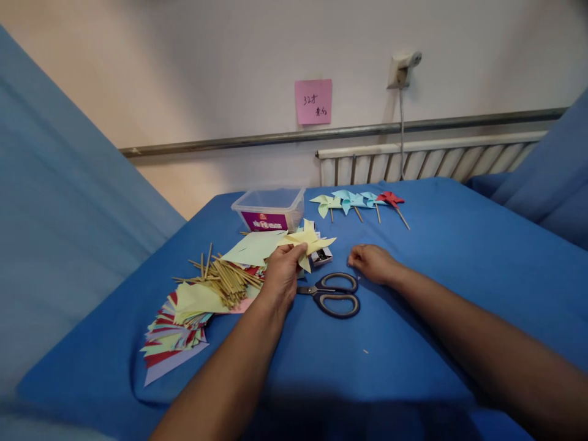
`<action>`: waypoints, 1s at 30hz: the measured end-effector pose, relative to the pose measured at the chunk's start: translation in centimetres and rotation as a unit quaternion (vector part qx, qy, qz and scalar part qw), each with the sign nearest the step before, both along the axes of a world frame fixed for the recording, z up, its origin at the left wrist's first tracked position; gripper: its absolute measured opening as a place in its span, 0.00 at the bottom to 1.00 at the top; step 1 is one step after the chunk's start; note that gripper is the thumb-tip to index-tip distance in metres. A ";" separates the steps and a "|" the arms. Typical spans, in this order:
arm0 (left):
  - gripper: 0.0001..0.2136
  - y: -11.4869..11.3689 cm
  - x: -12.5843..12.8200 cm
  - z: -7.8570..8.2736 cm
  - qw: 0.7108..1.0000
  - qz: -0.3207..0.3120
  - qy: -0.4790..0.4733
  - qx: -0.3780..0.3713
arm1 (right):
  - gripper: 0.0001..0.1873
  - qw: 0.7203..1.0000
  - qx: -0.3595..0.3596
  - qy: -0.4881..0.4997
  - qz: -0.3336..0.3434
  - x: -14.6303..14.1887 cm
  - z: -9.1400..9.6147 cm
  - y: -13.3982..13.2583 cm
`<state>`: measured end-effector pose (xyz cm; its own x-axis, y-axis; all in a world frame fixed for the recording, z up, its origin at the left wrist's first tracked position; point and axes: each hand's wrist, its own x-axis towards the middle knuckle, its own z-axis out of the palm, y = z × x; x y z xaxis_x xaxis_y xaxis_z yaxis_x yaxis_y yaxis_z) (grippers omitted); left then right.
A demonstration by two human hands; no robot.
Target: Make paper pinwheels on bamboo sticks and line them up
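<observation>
My left hand (285, 269) pinches a pale yellow paper pinwheel (310, 241) above the table, its folded blades spread out. To the right, my right hand (373, 262) is closed with fingertips together, apart from the pinwheel; what it holds, if anything, is too small to make out. Between and below the hands lie dark-handled scissors (337, 295), their blades pointing left and partly hidden by my left hand. Behind the pinwheel sits a small white box (321, 257) with dark bits in it, partly covered.
Left of my hands lie a heap of thin wooden sticks (232, 282), a fan of coloured paper (172, 337) and a pale green sheet (252, 247). A clear plastic tub (269, 209) stands behind. Several pinwheels on sticks (351, 201) lie at the back of the blue table (436, 343).
</observation>
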<state>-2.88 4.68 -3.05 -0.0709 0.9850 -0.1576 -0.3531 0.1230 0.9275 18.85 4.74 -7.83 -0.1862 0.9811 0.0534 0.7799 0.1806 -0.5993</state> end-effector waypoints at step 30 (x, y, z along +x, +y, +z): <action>0.12 -0.3 0.4 0.2 0.999 -0.027 0.046 0.001 | 0.08 0.997 -0.001 -0.044 0.060 0.7 1.8 -1.5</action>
